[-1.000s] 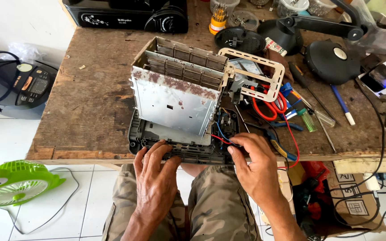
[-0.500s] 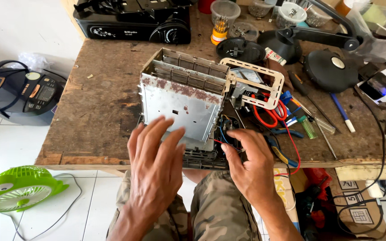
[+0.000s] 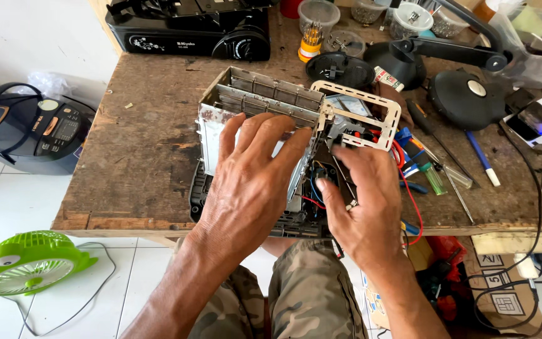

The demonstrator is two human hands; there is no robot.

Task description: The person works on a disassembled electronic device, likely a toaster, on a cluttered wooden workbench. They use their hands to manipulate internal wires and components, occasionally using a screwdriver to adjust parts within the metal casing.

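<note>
Centre of the frame, and everything turns on the stripped toaster chassis (image 3: pixel 255 116), a bare metal box with slotted walls sitting on its dark plastic base (image 3: pixel 199 191) near the front edge of the worn wooden workbench (image 3: pixel 139 169). The left hand (image 3: pixel 252 179) lies flat across the near metal wall, fingers spread wide and pressed against the sheet, bracing rather than pinching. The right hand (image 3: pixel 365 201) is just right of centre, fingers curled down into the wiring bay (image 3: pixel 321 182), thumb tip touching the red and blue leads there; whether the fingertips actually close on a wire I cannot tell, they are tucked behind the palm. The cream plastic end frame (image 3: pixel 359 116) stands just above that hand, close against the chassis end. To do this well, I would judge the bracing hand should keep its even pressure so the thin wall does not flex, while the working fingers move gently, since those leads look fine and the sheet edges look sharp. Right of the work, screwdrivers (image 3: pixel 437 169) and a blue pen (image 3: pixel 481 157) lie near, and a black desk lamp (image 3: pixel 465 94) sits in the upper right. A black tabletop gas stove (image 3: pixel 189 28) fills the upper left, and a green fan (image 3: pixel 26 260) rests on the floor, lower left.
</note>
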